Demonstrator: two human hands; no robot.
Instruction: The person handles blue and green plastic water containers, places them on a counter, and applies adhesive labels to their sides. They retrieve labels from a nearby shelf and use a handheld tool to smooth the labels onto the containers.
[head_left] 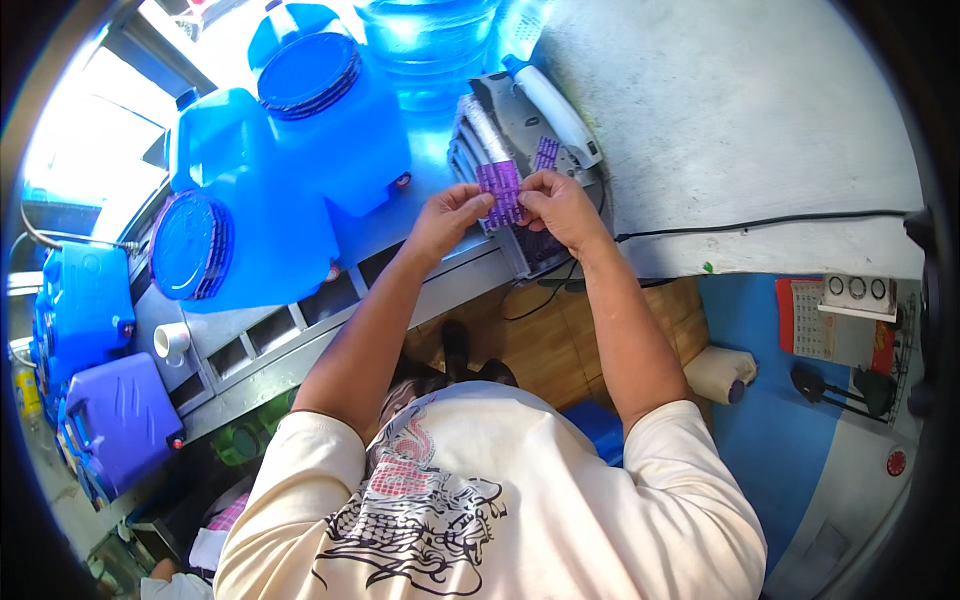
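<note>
Between my hands is a flat purple printed piece, thin like plastic film or a seal [500, 192], held upright. My left hand [452, 215] pinches its left edge between thumb and fingers. On the opposite edge, my right hand [560, 210] grips it the same way. Just beyond stands a grey metal rack or box [508, 95], with a silvery roll-like tube [487, 130] at its left side. Another purple printed piece [546, 153] lies on the box behind my right hand. A white cylinder with a blue end [550, 105] rests along the box's right side.
Large blue water containers [360, 150] with round lids line the left counter, beside a white mug [172, 341] and a purple-blue jug [125, 420]. A big clear bottle [425, 45] stands at the back. A black cable [760, 222] runs along the right wall.
</note>
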